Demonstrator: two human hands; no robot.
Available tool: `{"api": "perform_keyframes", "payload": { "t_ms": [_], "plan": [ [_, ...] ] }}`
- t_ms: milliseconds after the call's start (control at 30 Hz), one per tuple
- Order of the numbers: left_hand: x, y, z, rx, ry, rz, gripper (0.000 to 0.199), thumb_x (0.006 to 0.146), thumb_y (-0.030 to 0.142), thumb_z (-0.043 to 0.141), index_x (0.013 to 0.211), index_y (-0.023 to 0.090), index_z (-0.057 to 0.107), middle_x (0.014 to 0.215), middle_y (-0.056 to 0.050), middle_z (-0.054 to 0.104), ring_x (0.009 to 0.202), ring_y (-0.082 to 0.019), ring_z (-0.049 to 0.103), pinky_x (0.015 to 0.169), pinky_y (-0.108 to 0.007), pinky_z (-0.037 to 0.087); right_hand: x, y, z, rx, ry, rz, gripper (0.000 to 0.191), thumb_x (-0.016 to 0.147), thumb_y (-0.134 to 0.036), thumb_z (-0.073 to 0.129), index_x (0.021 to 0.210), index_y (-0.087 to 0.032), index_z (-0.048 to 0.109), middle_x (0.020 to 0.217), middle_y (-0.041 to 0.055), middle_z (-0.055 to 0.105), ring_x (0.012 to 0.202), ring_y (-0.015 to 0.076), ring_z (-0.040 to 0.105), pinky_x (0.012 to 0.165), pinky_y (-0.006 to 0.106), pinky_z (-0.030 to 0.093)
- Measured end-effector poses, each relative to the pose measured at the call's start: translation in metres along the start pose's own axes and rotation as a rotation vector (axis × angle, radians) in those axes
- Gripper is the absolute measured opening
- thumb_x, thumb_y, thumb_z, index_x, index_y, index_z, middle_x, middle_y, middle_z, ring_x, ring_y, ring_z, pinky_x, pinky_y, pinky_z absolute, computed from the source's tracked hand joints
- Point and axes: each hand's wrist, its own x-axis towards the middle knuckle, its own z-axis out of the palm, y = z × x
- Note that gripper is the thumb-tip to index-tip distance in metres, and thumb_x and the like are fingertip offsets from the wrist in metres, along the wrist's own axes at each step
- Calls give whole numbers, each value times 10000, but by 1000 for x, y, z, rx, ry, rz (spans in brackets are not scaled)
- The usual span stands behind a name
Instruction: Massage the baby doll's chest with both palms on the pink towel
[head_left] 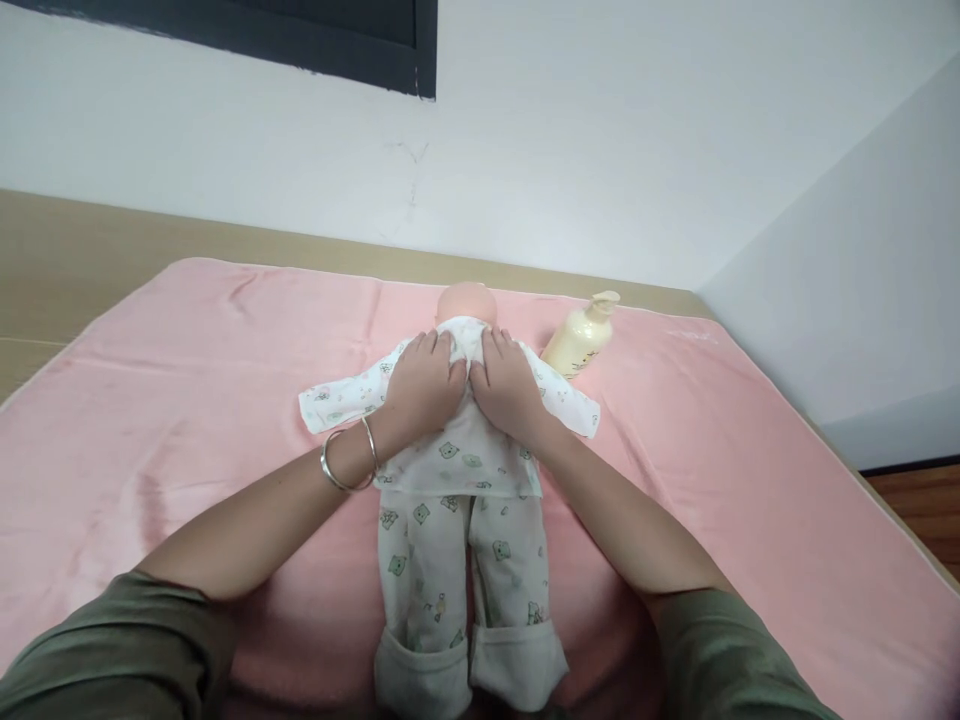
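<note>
A baby doll [471,470] in white pajamas printed with small green animals lies stretched out, its head at the far end and no face showing. My left hand [427,378] rests flat on the left side of its upper body, fingers over the shoulder. On the other side my right hand [508,385] lies the same way. Both thumbs almost meet at the middle of the shirt. The sleeves spread out to either side, and the trouser legs [431,570] end in turned-up cuffs close to me. Silver bangles [349,455] circle my left wrist.
Under the doll spreads a pink sheet [720,520] with a pale edge. A cream pump bottle [581,335] stands tilted in view beyond the right sleeve. Behind runs a wooden ledge [315,240] against a white wall [600,130], with a dark frame [337,50] above.
</note>
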Motion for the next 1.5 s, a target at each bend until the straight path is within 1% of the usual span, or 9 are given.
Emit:
{"api": "perform_keyframes", "payload": {
  "t_ms": [133, 233, 567, 700, 833, 933, 1100, 1300, 1500],
  "plan": [
    [15, -10, 0, -70, -51, -139, 253, 897, 241, 357, 905, 181, 603, 940, -137, 696, 897, -279, 629, 868, -444, 511, -31, -29, 1, -64, 25, -43, 613, 1003, -283, 344, 1538, 15, 363, 1634, 260, 325, 1556, 404, 231, 1253, 603, 247],
    [13, -9, 2, -79, -5, -170, 264, 889, 250, 358, 918, 179, 611, 980, -136, 705, 914, -277, 633, 882, -440, 509, -38, -37, -1, -46, -16, -39, 595, 1013, -268, 329, 1545, -6, 371, 1655, 241, 290, 1570, 401, 186, 1266, 589, 229],
    [4, -9, 13, -67, 103, -131, 438, 925, 309, 381, 1241, 142, 634, 1239, -146, 697, 1184, -301, 613, 1092, -485, 455, 10, 8, 2, 137, -3, 108, 605, 976, -308, 357, 1523, -56, 423, 1641, 200, 349, 1554, 357, 264, 1255, 602, 237],
    [3, -11, 14, -102, 105, -145, 434, 928, 315, 371, 1228, 156, 640, 1258, -146, 691, 1189, -305, 611, 1090, -491, 457, 6, 2, -10, 181, -24, 69, 597, 943, -305, 406, 1494, -85, 469, 1601, 174, 431, 1526, 348, 331, 1258, 614, 226],
    [0, -11, 14, -149, 112, -134, 426, 931, 278, 344, 1216, 170, 641, 1291, -135, 675, 1226, -290, 595, 1110, -483, 448, 1, -6, -27, 327, 15, -17, 606, 913, -282, 430, 1501, -141, 473, 1552, 97, 517, 1453, 257, 459, 1245, 488, 340],
    [-3, -9, 14, -126, 175, -88, 440, 919, 250, 363, 1269, 157, 612, 1384, -147, 614, 1301, -291, 542, 1148, -491, 419, -1, -7, -22, 264, 114, -51, 584, 909, -223, 390, 1479, -152, 500, 1566, 89, 500, 1500, 255, 393, 1251, 504, 320],
    [-7, -8, 16, -120, 230, -92, 450, 912, 249, 376, 1306, 152, 571, 1421, -157, 567, 1336, -289, 512, 1183, -518, 385, -3, -8, -14, 132, 27, -76, 506, 945, -220, 380, 1401, -127, 577, 1545, 138, 514, 1492, 307, 397, 1240, 562, 312],
    [-6, -8, 16, -146, 201, -106, 483, 903, 275, 378, 1320, 118, 564, 1429, -179, 558, 1344, -308, 499, 1190, -536, 374, -7, -11, -21, 142, 236, -88, 532, 949, -201, 373, 1460, -149, 512, 1633, 99, 396, 1557, 278, 284, 1249, 546, 318],
    [-4, -9, 17, -151, 216, -116, 483, 887, 269, 387, 1286, 110, 606, 1391, -170, 590, 1340, -317, 505, 1195, -522, 374, -4, -5, -5, 109, 129, -167, 465, 937, -175, 402, 1345, -119, 619, 1536, 170, 519, 1507, 331, 379, 1232, 609, 307]
  ]
}}
